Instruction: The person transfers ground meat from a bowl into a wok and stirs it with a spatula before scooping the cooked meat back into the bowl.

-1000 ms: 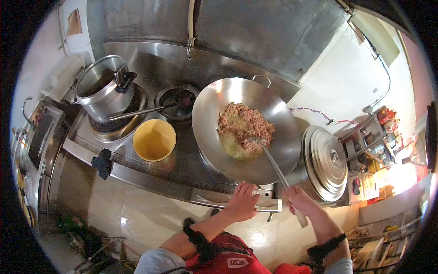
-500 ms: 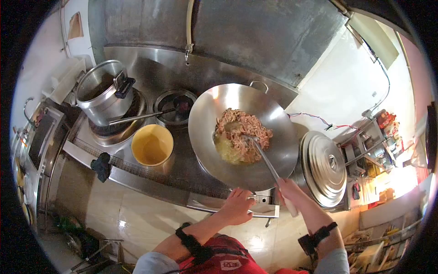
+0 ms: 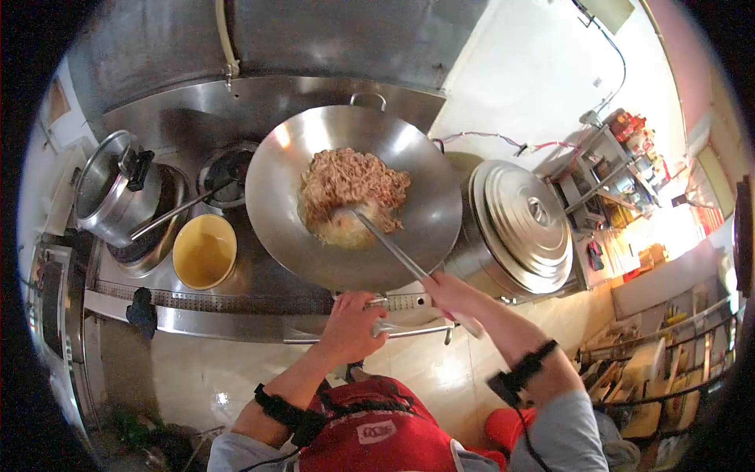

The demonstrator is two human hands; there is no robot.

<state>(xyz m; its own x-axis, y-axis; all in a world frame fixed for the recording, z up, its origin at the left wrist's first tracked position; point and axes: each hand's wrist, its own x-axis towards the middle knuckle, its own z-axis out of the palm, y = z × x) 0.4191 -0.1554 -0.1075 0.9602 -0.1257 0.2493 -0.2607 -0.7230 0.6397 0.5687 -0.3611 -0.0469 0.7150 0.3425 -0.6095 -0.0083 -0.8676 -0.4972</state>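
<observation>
A big steel wok [image 3: 271, 212] holds a heap of browned, shredded-looking food [image 3: 354, 181] with yellowish liquid at its near side. My right hand [image 3: 456, 295] grips the pale handle of a long metal ladle [image 3: 393, 253]; the ladle's head is down in the food and partly hidden by it. At the wok's near edge, by the stove's front, my left hand [image 3: 351, 324] has its fingers curled near a small metal handle. Whether they hold it is hard to make out.
Left of the wok are a yellow pot [image 3: 204, 252], a second ladle [image 3: 177, 212] and a steel pressure pot [image 3: 118, 197]. Stacked round lids [image 3: 527, 224] lie on a large pot at the right. A black cloth [image 3: 141, 313] hangs on the stove's front edge.
The view has shifted, so the wok and stove appear further left. The ladle's head has moved toward the near side of the food, which is now heaped further from me.
</observation>
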